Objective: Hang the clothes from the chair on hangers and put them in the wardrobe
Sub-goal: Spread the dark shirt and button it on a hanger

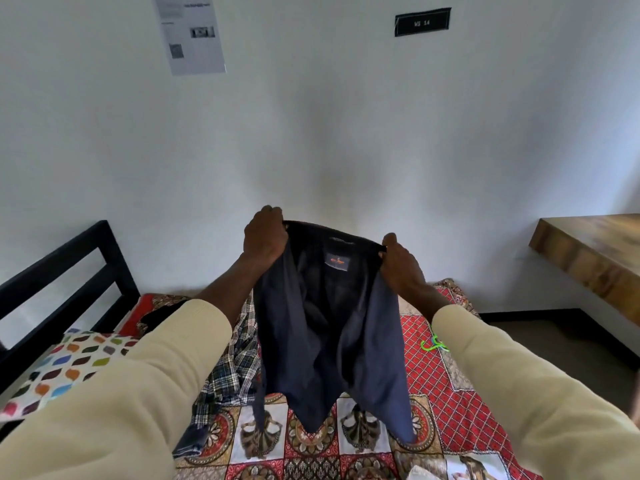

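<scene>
A dark navy waistcoat (332, 341) hangs open in the air above the bed, its inner label facing me. My left hand (265, 233) grips its left shoulder edge and my right hand (401, 261) pinches the right shoulder edge. A checked shirt (232, 368) lies crumpled on the bed under my left forearm. A bright green hanger (433, 344) lies on the bedspread beside my right forearm, mostly hidden by the sleeve. No chair or wardrobe is in view.
The bed has a red patterned bedspread (426, 382), a spotted pillow (62, 368) at the left and a black metal headboard (62, 271). A wooden tabletop (595, 247) juts out at the right. A white wall is straight ahead.
</scene>
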